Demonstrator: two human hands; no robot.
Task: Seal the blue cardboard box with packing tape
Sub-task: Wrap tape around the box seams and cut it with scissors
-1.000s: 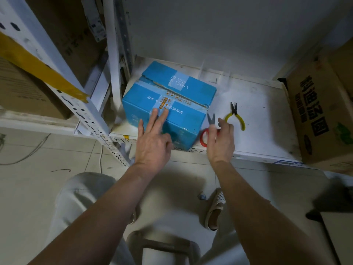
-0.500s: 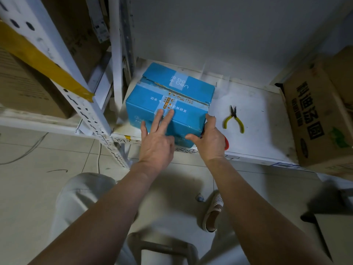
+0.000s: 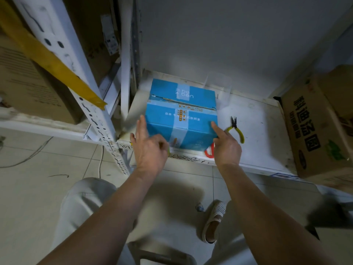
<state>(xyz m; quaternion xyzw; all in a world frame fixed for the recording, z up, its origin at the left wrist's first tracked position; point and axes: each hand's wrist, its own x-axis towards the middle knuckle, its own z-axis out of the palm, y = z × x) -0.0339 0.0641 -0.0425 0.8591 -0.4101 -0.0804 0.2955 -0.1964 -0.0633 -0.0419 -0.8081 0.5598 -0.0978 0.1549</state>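
Where the white shelf board (image 3: 257, 134) runs across the middle of the frame, its painted surface is scuffed and smudged, and on it sits the blue cardboard box (image 3: 181, 111), a squat rectangular carton with matte sides and slightly crushed, frayed flap edges. A paler, glossy strip of tape (image 3: 182, 104) runs down the centre of the top and over the near face, crossing printed white lettering and a small orange label. The seam between the top flaps shows as a ragged dark line across the lid.

The left hand (image 3: 150, 150) is at the box's lower left corner, fingers straight and spread, the upper fingertips beside the left edge of the box; whether they touch it cannot be told, as the hand is a little blurred. It holds nothing. The right hand (image 3: 227, 148) is at the lower right corner, its index finger extended and resting against the right edge of the near face, the other fingers loosely curled, gripping nothing visible.

Just below the right hand a red loop handle of scissors (image 3: 209, 153) peeks out beside the box. To the right lie small pliers (image 3: 236, 129) with yellow rubbery grips and dark metal tips. At the far right stands a brown corrugated carton (image 3: 313, 134) with black print. In the upper left a perforated white steel upright (image 3: 95, 115) bears a strip of yellow tape.
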